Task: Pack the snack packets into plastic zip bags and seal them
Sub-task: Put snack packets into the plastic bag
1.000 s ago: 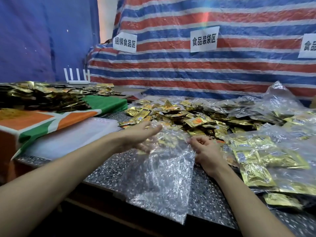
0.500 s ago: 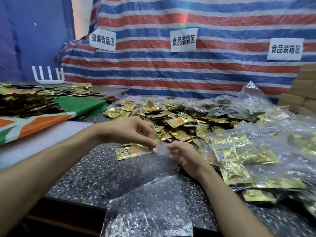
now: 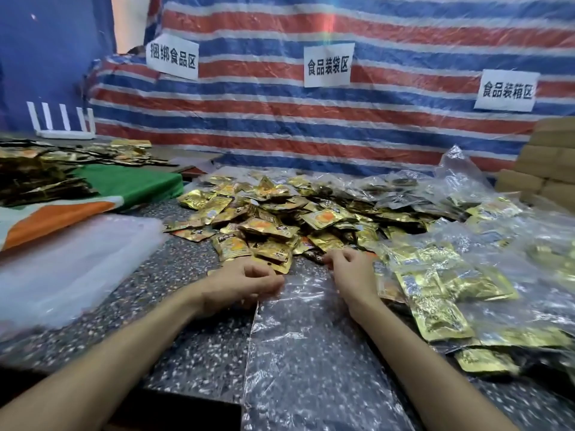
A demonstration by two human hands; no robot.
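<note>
A red-and-blue striped tarp (image 3: 280,119) hangs behind the dark speckled table (image 3: 186,306) where I work. An empty clear zip bag (image 3: 311,353) lies flat on it, running from my fingertips back toward my body, with its mouth up between my hands. My left hand (image 3: 242,286) is curled, thumb and fingertips pinching the mouth's left corner. My right hand (image 3: 351,272) is curled at the opposite corner. I cannot tell whether it nips the film or only rests there. The loose snack packets (image 3: 273,225) are heaped just beyond both hands, and filled bags (image 3: 451,284) lie just outside my right wrist. I judge this to be the opening step. Next the two lips must be pulled apart, then one hand freed to gather packets. The film looks thin and slippery, so each pinch should catch a single layer.
</note>
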